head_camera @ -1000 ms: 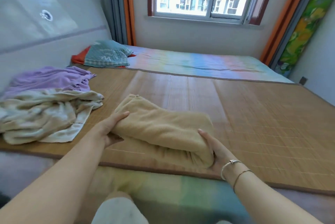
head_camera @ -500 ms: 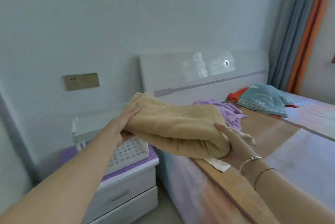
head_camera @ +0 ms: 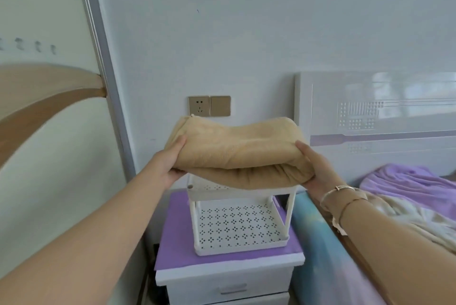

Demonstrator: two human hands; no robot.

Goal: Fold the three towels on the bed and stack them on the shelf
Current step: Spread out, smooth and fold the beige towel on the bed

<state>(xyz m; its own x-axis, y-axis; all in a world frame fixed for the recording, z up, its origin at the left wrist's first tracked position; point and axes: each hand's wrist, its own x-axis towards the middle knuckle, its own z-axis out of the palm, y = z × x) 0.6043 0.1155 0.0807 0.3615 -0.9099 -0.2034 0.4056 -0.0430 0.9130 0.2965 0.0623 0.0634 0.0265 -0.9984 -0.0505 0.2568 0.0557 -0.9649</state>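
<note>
Left hand: the left hand (head_camera: pixel 172 164) grasped the left end of the folded tan towel (head_camera: pixel 237 151), thumb on top and fingers curled beneath.
Right hand: the right hand (head_camera: pixel 314 169) grasped the towel's right end in the same manner; two thin bracelets (head_camera: pixel 343 193) circled that wrist.
Towel position: the bundle was held in the air between both hands, just above the upper tier of the white shelf (head_camera: pixel 237 218); whether its underside touched that tier could not be told.
Towel axis: its long axis ran left to right, roughly level, with the rounded fold facing the onlooker and the middle sagging slightly.
Shelf: a two-tier perforated rack stood on the purple-topped nightstand (head_camera: pixel 222 270); its lower tray lay bare, while the upper tier was largely hidden behind the towel.
Edges: the bed edge (head_camera: pixel 320 243) ran just beside the nightstand's right side; a grey door frame (head_camera: pixel 108 97) stood to the left.
Open room: free wall lay behind and above the shelf, bearing a brass-coloured socket plate (head_camera: pixel 209 106).
Remaining towels: a purple towel (head_camera: pixel 414 183) and a cream towel (head_camera: pixel 404 218) lay crumpled on the bed near the headboard (head_camera: pixel 382 117), behind the right forearm.
</note>
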